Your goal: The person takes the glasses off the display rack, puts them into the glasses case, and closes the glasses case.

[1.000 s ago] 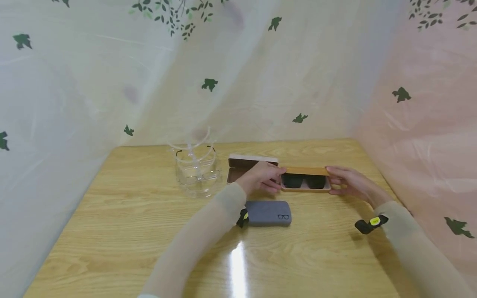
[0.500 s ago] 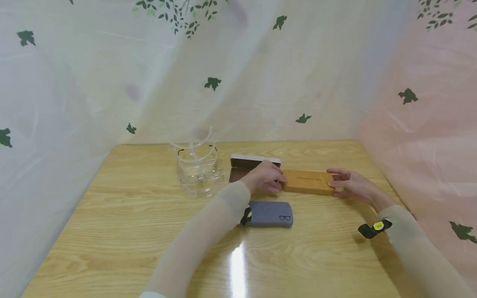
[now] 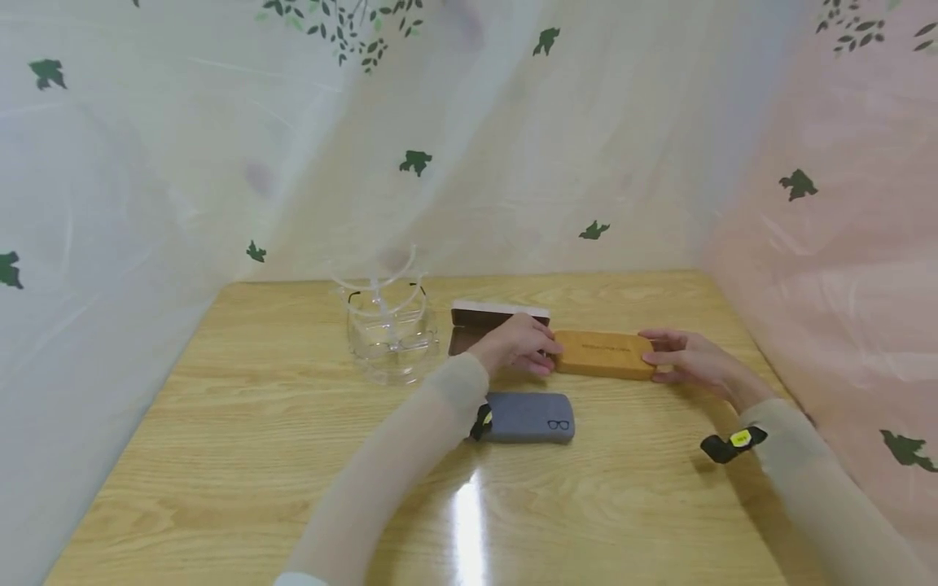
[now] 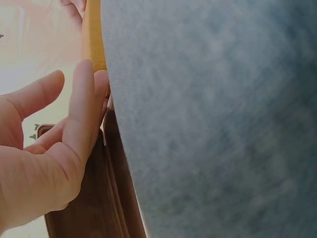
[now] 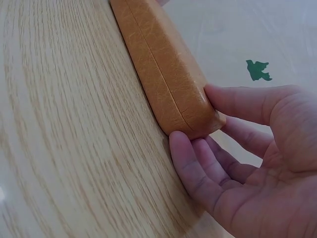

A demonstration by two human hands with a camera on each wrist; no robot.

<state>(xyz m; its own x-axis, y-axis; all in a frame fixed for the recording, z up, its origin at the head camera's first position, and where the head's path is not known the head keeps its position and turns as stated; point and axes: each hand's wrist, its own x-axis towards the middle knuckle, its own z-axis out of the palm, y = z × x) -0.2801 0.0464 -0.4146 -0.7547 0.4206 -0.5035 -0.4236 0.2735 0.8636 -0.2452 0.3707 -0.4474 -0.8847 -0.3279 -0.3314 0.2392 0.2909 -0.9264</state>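
In the head view an orange glasses case point(image 3: 604, 355) lies closed on the table at right of centre, a line of lettering on its lid. My left hand point(image 3: 519, 346) touches its left end; in the left wrist view the fingers are straight there and the thumb stands apart. At the other end my right hand point(image 3: 689, 362) holds the corner, thumb on the lid and fingertips round the end point(image 5: 198, 119). Behind my left hand, a brown-lined glasses case point(image 3: 498, 313) stands open, partly hidden. A blue-grey glasses case point(image 3: 523, 417) lies closed in front, under my left wrist.
A clear tiered stand point(image 3: 392, 350) carrying eyeglasses is at the left back of the wooden table point(image 3: 220, 456). A light curtain point(image 3: 476, 163) with green bird shapes rises behind the table and along both sides.
The orange case's lid has come down, hiding the dark sunglasses seen inside it a second ago. My right thumb now rests on the lid. Both hands stay at the case's ends.
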